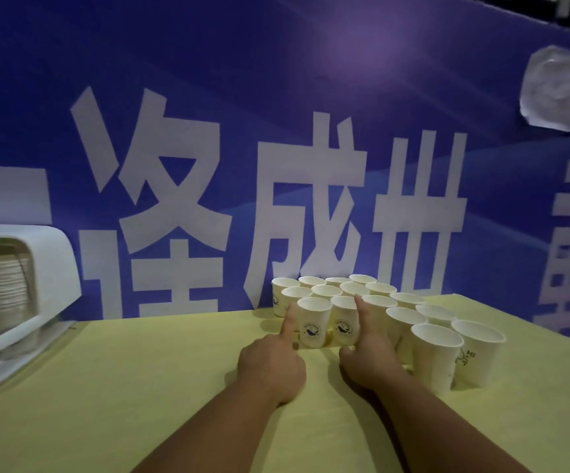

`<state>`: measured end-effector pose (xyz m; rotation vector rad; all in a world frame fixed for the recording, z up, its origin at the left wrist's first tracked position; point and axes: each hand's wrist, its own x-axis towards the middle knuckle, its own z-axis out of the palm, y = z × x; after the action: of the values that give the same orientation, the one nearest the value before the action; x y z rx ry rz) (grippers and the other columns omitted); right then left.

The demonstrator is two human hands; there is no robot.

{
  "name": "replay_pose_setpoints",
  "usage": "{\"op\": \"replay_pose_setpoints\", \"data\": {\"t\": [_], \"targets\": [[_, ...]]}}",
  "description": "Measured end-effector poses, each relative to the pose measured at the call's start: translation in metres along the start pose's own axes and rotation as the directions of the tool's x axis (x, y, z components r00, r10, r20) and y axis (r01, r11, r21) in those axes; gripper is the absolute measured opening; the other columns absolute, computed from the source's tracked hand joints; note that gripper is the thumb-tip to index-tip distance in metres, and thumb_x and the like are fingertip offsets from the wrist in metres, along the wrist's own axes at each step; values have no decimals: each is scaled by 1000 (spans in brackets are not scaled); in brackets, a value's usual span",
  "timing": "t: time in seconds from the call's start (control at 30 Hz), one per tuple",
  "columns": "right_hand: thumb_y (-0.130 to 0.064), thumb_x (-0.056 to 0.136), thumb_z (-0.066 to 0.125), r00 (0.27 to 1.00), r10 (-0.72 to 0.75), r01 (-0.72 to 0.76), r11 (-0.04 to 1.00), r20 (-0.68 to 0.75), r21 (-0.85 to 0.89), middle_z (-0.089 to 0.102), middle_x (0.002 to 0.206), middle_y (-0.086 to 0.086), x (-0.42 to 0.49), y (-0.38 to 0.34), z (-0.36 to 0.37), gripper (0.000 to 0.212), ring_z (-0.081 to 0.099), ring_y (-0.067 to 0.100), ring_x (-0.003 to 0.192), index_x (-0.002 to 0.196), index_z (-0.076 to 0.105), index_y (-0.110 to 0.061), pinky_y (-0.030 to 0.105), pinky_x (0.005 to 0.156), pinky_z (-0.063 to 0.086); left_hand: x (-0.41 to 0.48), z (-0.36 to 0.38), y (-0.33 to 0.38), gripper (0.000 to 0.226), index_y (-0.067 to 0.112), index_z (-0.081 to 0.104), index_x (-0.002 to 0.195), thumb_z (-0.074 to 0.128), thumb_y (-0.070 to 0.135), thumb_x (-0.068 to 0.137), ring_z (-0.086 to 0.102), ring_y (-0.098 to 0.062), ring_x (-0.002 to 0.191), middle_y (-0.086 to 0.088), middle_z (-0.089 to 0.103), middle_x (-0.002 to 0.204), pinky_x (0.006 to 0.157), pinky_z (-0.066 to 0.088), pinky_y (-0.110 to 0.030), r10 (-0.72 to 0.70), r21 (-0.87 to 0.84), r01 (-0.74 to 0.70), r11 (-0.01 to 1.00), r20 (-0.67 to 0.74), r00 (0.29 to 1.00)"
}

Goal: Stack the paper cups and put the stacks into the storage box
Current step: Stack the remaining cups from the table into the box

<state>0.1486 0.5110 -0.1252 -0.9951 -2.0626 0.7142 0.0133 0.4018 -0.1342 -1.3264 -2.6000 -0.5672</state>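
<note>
Where my view begins, at the near edge, the desk (140, 387) shows a smooth, matte, pale-yellow cover. On it my left hand (271, 367) and right hand (368, 353) lie side by side, a little apart. Each has its index finger straight and pointing away from me, with the other fingers tucked under.

The paper cups (379, 312) stand just beyond them, right of centre. They are thin white tapered cones with rolled rims, all upright and mouth-up, and some carry a small dark printed logo. They are packed rim to rim in a cluster that runs back to the far edge of the desk.

My left index finger lies up the left side of the front-left cup (314, 322). My right index finger runs up the right side of its neighbour (345, 320), so that pair sits between my hands. I cannot tell whether either hand is actually squeezing a cup.

Two larger-looking cups (435, 356) stand nearer me to the right of my right hand, with the crowded rows behind hemming in the pair.

Well to the left stands the storage box (54, 268), white plastic with rounded corners. It is blurred, and a ribbed stack of cup rims (0, 285) shows inside.

Behind everything hangs a glossy blue banner (276, 80) with large white characters. A crumpled white sheet (558, 87) is stuck to it at the upper right.
</note>
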Motion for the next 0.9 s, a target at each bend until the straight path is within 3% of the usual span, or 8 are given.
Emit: {"op": "replay_pose_setpoints", "data": {"t": [0.1,0.2,0.3,0.43,0.47,0.57,0.73,0.9], "targets": [[-9,84,65,998,56,-57,998,-24,-35,60,121,1,14,11,5,96,56,6,81,150,6,-48,27,71,52,12,6,5,110,59,-41,137,53,26,92,58,-14,70,0,60,96,51,40,-31,57,-13,-57,998,-6,998],[-12,87,64,997,59,-62,995,-39,-83,56,103,-1,17,13,9,81,52,8,72,144,16,-43,21,60,44,15,10,7,106,58,-24,148,57,20,91,61,-19,86,-1,59,126,60,44,-33,117,-18,-118,993,-47,992],[-11,91,58,997,52,-59,989,-55,-134,50,95,-4,15,10,10,43,49,11,73,122,37,-34,19,57,41,12,12,4,76,45,10,149,58,24,94,63,-25,98,0,60,128,69,47,-37,134,-54,-139,989,-97,986],[-19,97,51,997,5,-21,975,-71,-221,58,87,-7,11,7,8,12,55,9,73,104,52,-28,24,59,47,9,10,2,16,30,43,117,48,27,101,59,-22,88,3,64,112,69,49,-38,125,-68,-139,988,-169,978],[-21,97,51,997,-7,-11,974,-76,-227,59,84,-8,10,6,8,8,56,9,73,98,54,-29,27,63,51,7,7,2,3,30,44,107,44,30,104,57,-21,83,4,65,107,67,47,-37,110,-70,-125,990,-186,976],[-30,97,55,993,-44,20,977,-106,-214,60,82,-11,2,-3,10,5,56,9,73,92,57,-31,32,70,55,0,2,1,16,32,37,95,36,40,108,53,-15,72,9,60,92,56,37,-32,68,-42,-81,996,-250,966],[-42,94,58,978,-153,119,966,-140,-229,60,80,-15,-11,-31,17,9,57,7,70,95,57,-34,29,66,55,-10,-19,-18,19,32,48,108,35,45,108,59,-10,75,12,59,94,61,47,-27,-51,-121,10,993,-342,938],[-45,97,53,971,-227,209,959,-79,-191,63,86,-10,-15,-73,30,18,57,7,71,95,59,-28,22,59,45,-21,-52,-61,25,29,47,120,32,45,108,62,-14,87,8,60,106,75,59,-36,-73,-126,30,992,-352,933]]}}
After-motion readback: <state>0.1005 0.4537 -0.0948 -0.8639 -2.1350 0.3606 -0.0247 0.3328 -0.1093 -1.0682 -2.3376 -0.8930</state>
